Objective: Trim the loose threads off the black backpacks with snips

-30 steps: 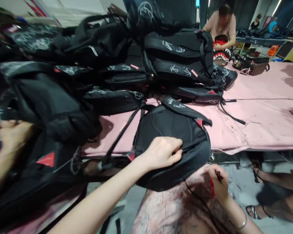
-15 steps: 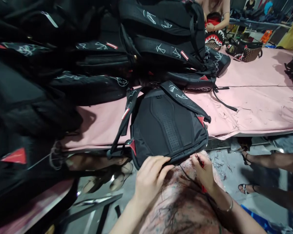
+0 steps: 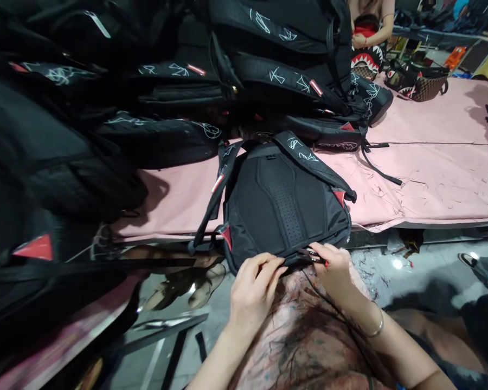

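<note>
A black backpack [image 3: 250,200] lies with its padded back panel up, its lower end over the table's near edge and at my lap. My left hand [image 3: 255,281] grips the bottom edge of it, fingers curled over the seam. In my right hand [image 3: 334,271] is a pair of small thread snips [image 3: 315,256] with dark blades and a bit of red at the handle. The blades point left, along the bottom seam of the backpack. Both shoulder straps, one of them the right-hand strap [image 3: 309,157] with white scribble print, spread out to the sides.
Stacked black backpacks [image 3: 276,103] fill the back and left of the pink-covered table [image 3: 439,179]. Thread scraps lie on its right part. A patterned bag [image 3: 418,81] stands farther off, near another person's arm [image 3: 378,35]. A person's leg [image 3: 427,336] is close on my right.
My right hand has turned the snips from pointing up to pointing left, nearer the seam. The left hand keeps its grip on the backpack. At the right, another person's legs have shifted closer.
</note>
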